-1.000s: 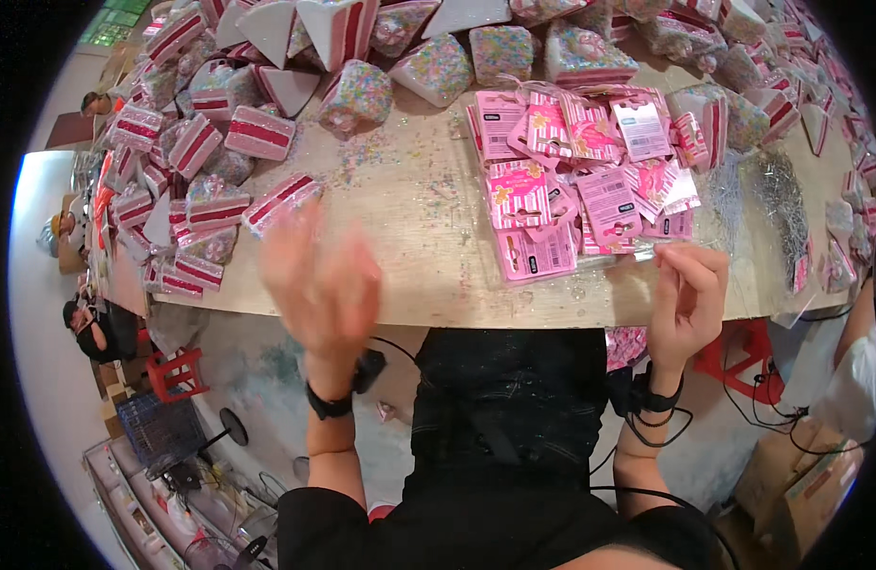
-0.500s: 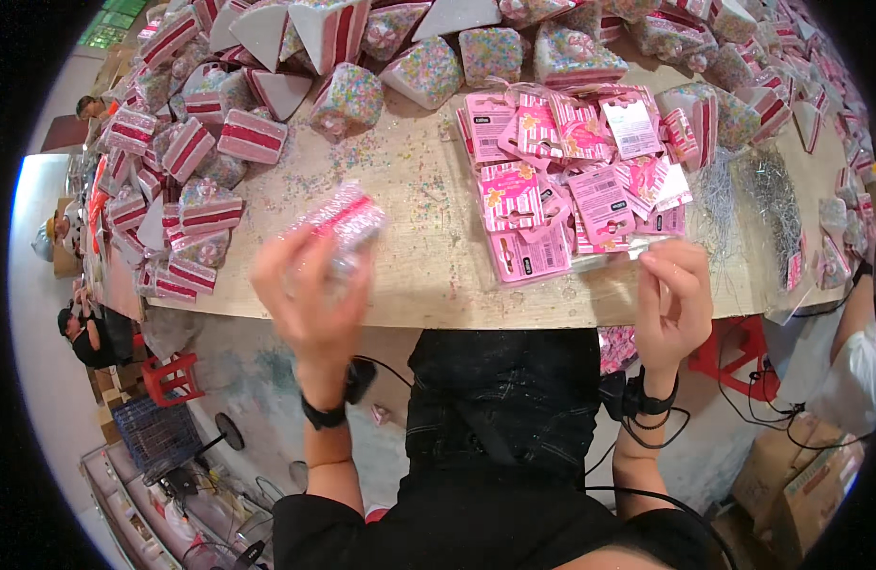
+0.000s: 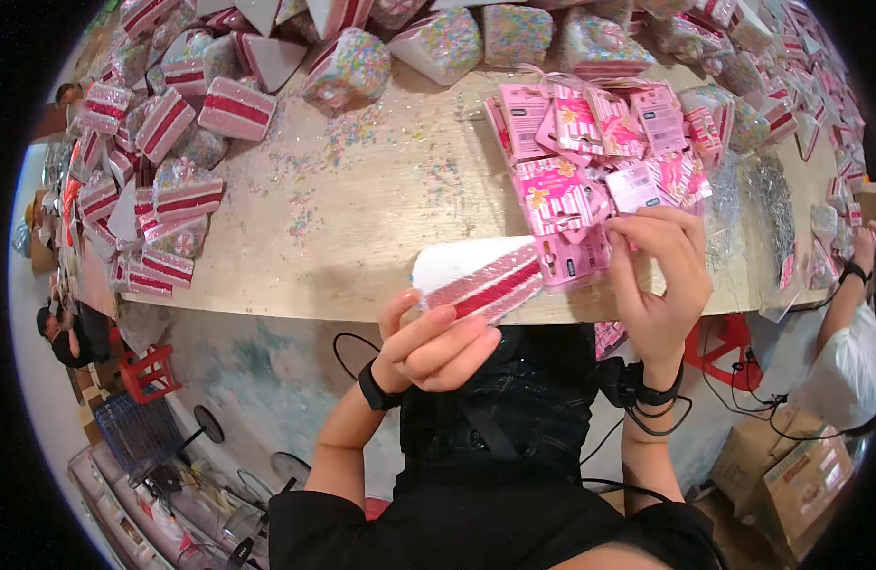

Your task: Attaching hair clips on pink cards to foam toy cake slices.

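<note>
My left hand (image 3: 436, 350) is closed around a fake cake slice (image 3: 499, 274) at the table's front edge. The slice has a white side and pink layers with a dark red stripe, and its narrow part reaches the pink tags. My right hand (image 3: 670, 275) is closed at the near right edge of a heap of pink and white cardboard tags (image 3: 563, 195). Its thumb and forefinger come together there. Whatever lies between those fingertips is too small to make out.
More cake slices with coloured sprinkles (image 3: 438, 43) are piled along the back, and others (image 3: 177, 204) at the left. Thin silvery strands (image 3: 770, 204) lie right of the tags. Loose sprinkles dot the wooden table (image 3: 333, 209). A red stool (image 3: 727, 353) stands below, and another person's arm (image 3: 848, 285) shows far right.
My left hand has brought the cake slice rightward to the tags, and its white side now shows. My right hand has moved slightly left onto the heap's edge.
</note>
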`<state>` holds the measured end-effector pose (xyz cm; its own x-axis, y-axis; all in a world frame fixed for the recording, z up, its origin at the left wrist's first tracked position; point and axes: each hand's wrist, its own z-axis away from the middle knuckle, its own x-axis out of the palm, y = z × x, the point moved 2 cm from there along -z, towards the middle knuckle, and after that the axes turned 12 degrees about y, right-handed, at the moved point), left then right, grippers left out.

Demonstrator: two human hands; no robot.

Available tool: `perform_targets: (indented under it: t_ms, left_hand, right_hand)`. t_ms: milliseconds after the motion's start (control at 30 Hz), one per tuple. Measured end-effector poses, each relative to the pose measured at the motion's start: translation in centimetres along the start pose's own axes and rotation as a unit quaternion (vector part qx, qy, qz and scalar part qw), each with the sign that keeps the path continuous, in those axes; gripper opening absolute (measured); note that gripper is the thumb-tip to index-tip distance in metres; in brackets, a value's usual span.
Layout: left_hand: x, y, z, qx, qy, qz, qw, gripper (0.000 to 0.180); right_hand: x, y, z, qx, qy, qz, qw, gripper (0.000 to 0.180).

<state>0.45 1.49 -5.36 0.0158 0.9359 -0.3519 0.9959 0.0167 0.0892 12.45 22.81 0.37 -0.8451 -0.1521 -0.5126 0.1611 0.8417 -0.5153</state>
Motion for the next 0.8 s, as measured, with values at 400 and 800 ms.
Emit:
perform_targets:
  t_ms: [400,800]
  left_hand:
    - [0.0,-0.3,-0.2,0.034,0.015,0.007,0.999,0.029]
    - [0.4,-0.3,-0.1,0.021,0.022,0.007,1.0,0.024]
  right_hand:
    - [1.0,-0.5,-0.3,0.035,-0.009,-0.066,0.997,0.024]
    - [1.7,-0.7,-0.2,0.065,0.039,-0.049,0.996,0.024]
